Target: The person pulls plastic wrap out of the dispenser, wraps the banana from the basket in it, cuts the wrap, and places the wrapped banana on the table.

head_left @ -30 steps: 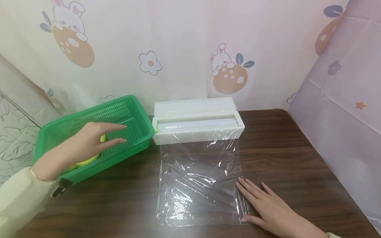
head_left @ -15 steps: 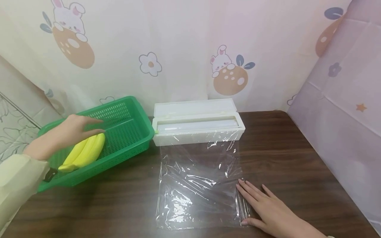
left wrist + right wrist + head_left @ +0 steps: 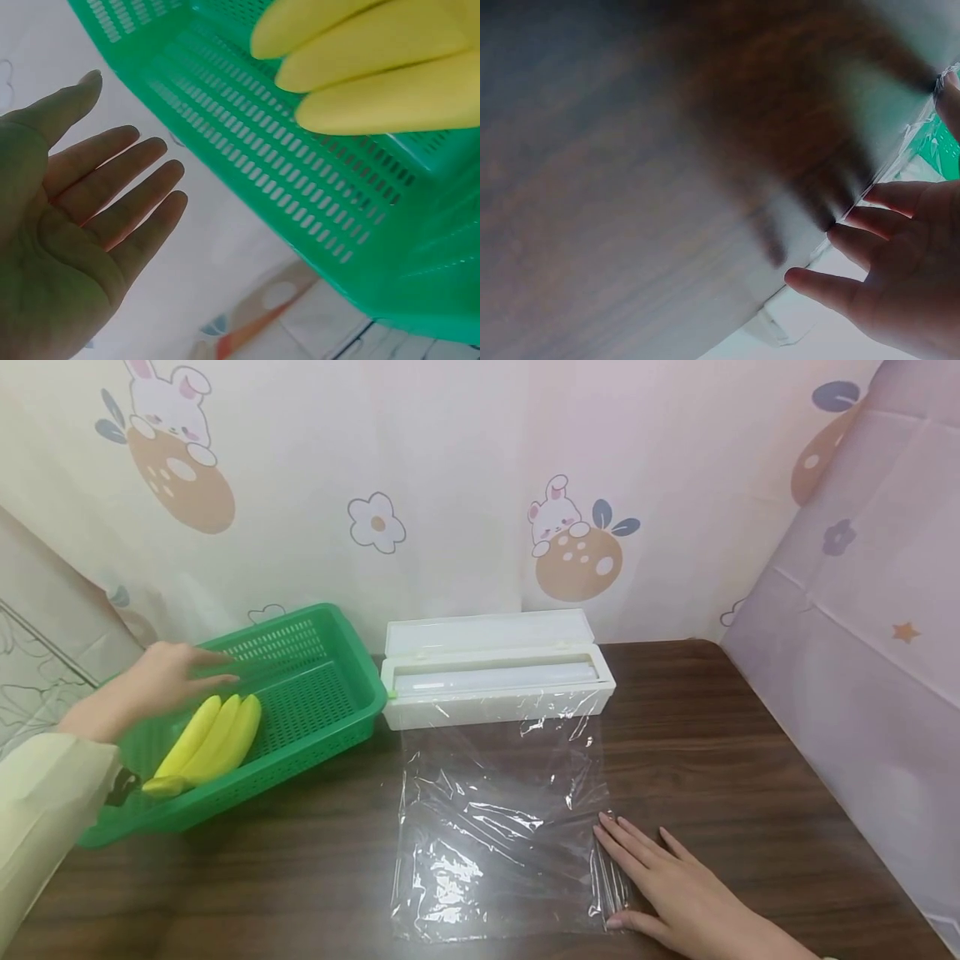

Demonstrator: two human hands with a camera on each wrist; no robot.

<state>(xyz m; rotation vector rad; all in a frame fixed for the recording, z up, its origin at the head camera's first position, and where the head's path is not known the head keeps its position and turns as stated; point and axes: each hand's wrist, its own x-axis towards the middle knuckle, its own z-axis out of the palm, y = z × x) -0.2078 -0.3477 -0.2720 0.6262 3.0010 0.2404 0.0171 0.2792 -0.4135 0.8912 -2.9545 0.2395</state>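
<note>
My left hand hovers over the left part of a green basket, its fingers loosely extended and holding nothing. Below and to its right, a bunch of yellow bananas lies in the basket. The left wrist view shows the same bananas apart from the hand. My right hand rests with straight fingers on the right edge of a sheet of clear plastic wrap. That sheet runs out over the front of an open white wrap dispenser, where the roll sits.
A dark wooden table carries everything. Behind it hangs a pale curtain printed with rabbits and flowers, and another cloth borders the right side. The dispenser's lid stands raised at the back, close beside the basket.
My left hand has drawn back leftward across the basket, and the bananas beneath it have come into full view. The right hand has stayed on the plastic wrap.
</note>
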